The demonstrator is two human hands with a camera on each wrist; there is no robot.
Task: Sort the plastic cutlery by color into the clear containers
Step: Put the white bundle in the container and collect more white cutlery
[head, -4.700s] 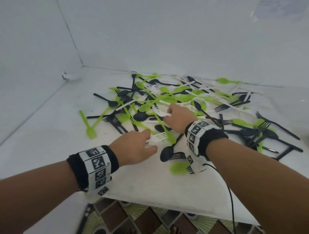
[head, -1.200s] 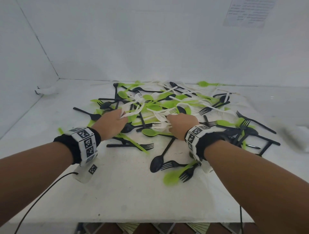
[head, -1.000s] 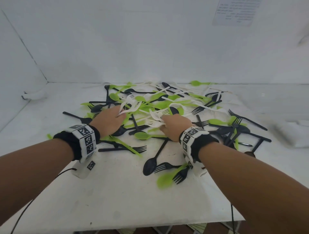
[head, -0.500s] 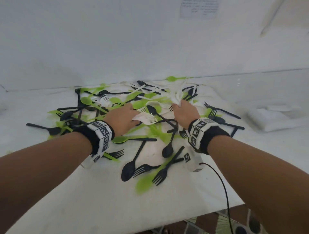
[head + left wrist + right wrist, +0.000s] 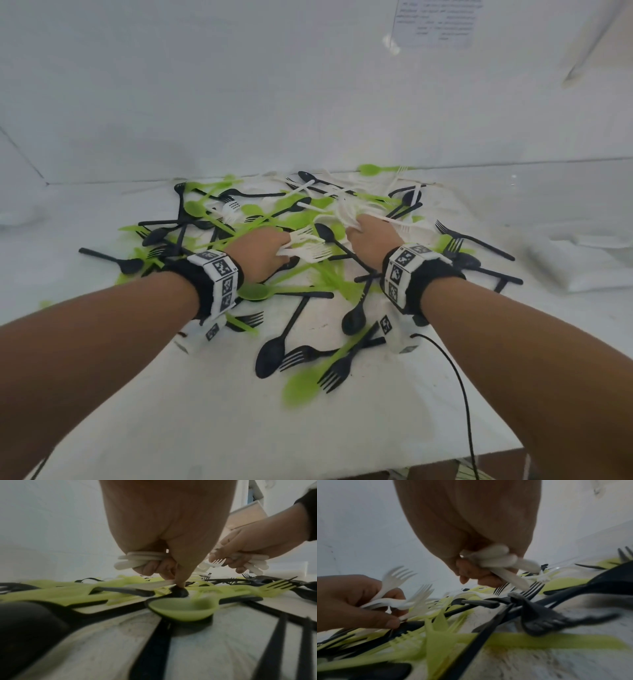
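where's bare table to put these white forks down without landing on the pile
Bare table runs along the near edge, in front of the nearest black spoon and green spoon. A further bare strip lies at far left, beyond the lone black spoon. Crowded: the mixed pile under the left hand and right hand, each gripping white forks.

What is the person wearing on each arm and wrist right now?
Both forearms are bare, with no sleeves. Each wrist carries a black fabric band wrapped by a white strip of square black-and-white coded markers. Beneath each hangs a small white marked box; a thin black cable trails from the right one.
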